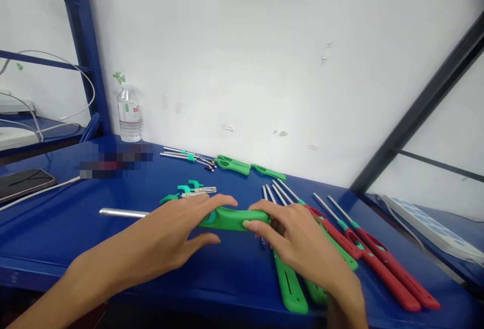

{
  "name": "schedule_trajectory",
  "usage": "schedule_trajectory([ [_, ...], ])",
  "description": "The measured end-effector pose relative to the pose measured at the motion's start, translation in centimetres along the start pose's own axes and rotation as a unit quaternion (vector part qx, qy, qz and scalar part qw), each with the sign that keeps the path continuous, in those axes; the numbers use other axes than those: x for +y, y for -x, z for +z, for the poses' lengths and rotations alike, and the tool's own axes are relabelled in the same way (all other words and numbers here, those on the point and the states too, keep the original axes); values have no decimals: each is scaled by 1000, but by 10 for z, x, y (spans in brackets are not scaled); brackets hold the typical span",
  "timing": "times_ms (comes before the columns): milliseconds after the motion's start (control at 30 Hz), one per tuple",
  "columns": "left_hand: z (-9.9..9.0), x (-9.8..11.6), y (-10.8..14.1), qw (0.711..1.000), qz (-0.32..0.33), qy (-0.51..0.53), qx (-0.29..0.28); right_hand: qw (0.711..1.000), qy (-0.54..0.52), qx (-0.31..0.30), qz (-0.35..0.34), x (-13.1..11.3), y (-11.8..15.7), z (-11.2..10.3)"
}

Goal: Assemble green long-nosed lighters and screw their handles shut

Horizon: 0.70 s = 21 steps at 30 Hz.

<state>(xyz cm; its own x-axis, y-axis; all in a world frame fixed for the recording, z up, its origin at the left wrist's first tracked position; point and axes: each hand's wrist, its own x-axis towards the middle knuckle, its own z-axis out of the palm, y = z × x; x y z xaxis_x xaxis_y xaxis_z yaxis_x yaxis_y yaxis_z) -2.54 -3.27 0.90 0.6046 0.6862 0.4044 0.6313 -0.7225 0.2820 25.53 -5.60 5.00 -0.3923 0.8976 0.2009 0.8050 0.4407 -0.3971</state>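
A green gas lighter (234, 219) lies sideways between my two hands above the blue table. Its metal tube (123, 213) points left, past my left hand (176, 225). My left hand is round the trigger end, index finger over the top and thumb stretched out below; its other fingers are hidden. At the handle's right end, my right hand (298, 230) pinches the lighter with thumb and fingers. Just behind my left hand lie small teal triggers (184, 188) and metal-cased parts (205, 189). Several lighters lie under and beside my right hand, including a red lighter (389, 263) and a green lighter (289, 283).
Metal lighter tubes (177, 155) with wires and green handle shells (232, 165) lie near the wall. A water bottle (129, 114) stands at the back left. A phone (24, 183) and cable (45, 195) are at left. A power strip (434, 228) is at right.
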Motion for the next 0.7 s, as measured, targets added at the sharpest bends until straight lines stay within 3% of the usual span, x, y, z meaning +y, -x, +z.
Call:
schedule_trajectory([
  [200, 8, -11, 0, 998, -29, 8, -51, 997, 67, 32, 35, 9, -3, 0],
  [300, 11, -13, 4, 994, -61, 5, -91, 990, 119, -13, 73, 17, -6, 4],
  [433, 18, -14, 9, 986, -102, 11, -130, 990, 91, -78, 78, 26, -6, 12],
  [700, 19, -14, 8, 985, -110, 30, -133, 991, 52, -101, 74, 27, -2, 15],
])
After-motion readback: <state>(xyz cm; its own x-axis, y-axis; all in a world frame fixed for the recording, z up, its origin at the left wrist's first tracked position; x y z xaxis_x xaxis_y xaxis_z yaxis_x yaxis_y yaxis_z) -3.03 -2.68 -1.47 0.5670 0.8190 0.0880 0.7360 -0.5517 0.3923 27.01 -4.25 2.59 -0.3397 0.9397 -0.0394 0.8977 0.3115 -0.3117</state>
